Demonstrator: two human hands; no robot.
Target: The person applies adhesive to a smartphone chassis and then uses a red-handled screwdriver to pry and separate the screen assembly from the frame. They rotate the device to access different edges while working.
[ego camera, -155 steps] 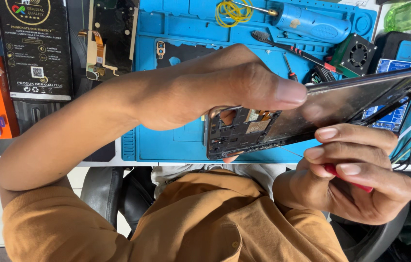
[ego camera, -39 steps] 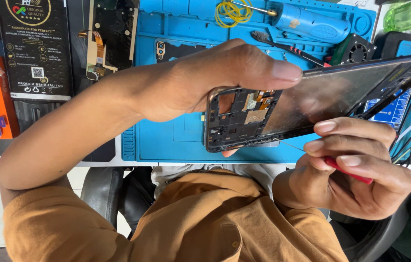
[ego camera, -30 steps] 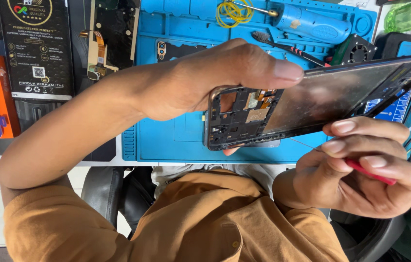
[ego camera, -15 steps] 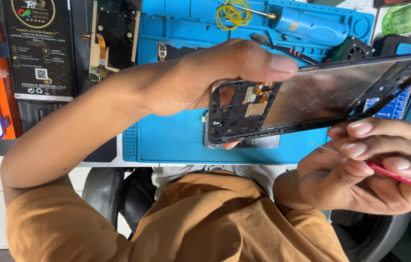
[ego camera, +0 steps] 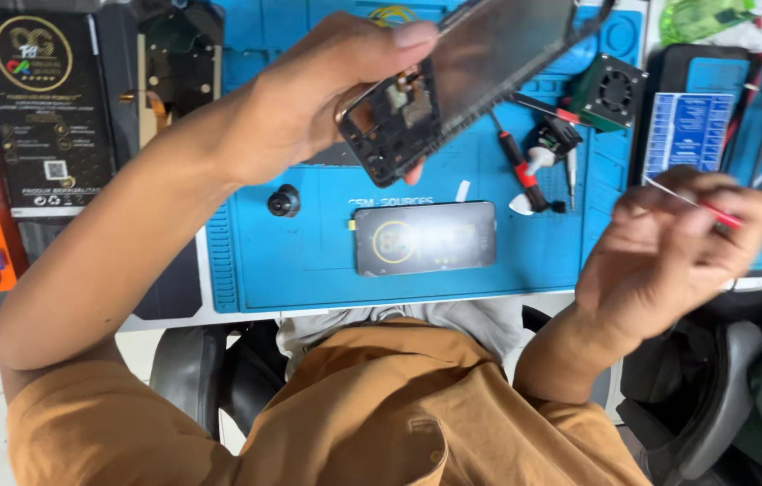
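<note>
Head view: looking down over a blue work mat with a person in an orange shirt seated at it.
Left hand: raised above the mat, fingers and thumb closed around the lower end of an opened phone.
Phone: held tilted in the air, inner side with dark circuit parts facing the camera near the grip; the long glossy part slants up toward the top edge of the frame.
Right hand: off the right edge of the mat, well apart from the phone, fingers curled in a loose pinch on a thin red-handled tool.
Tool: thin metal tip points left and up, red handle lies across the fingers.
On mat, centre: a flat dark rectangular part lies face up, just below the held phone.
On mat, left: a small black knob.
On mat, right: a red-and-black screwdriver lies near a small black fan.
Far left: a black box lies beside the mat.
</note>
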